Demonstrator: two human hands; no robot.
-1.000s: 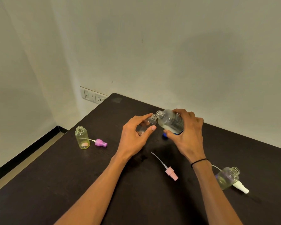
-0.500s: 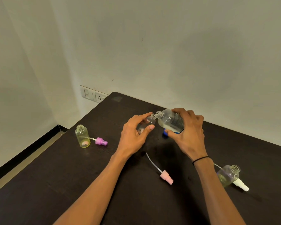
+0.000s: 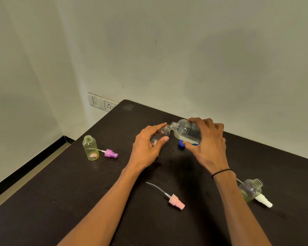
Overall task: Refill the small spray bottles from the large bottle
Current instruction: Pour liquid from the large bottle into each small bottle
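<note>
- Now your right hand [image 3: 207, 144] grips the large bottle [image 3: 187, 132], tipped nearly flat, its mouth touching the neck of the small clear bottle [image 3: 160, 135] clasped in your left hand [image 3: 146, 148] above the surface [image 3: 60, 192].
- Compared with a second ago, the two mouths have closed up; pouring looks under way, though no stream shows.
- Two more small bottles, yellow [image 3: 90, 148] and pale [image 3: 251, 189], stand uncapped, apparently waiting.
</note>
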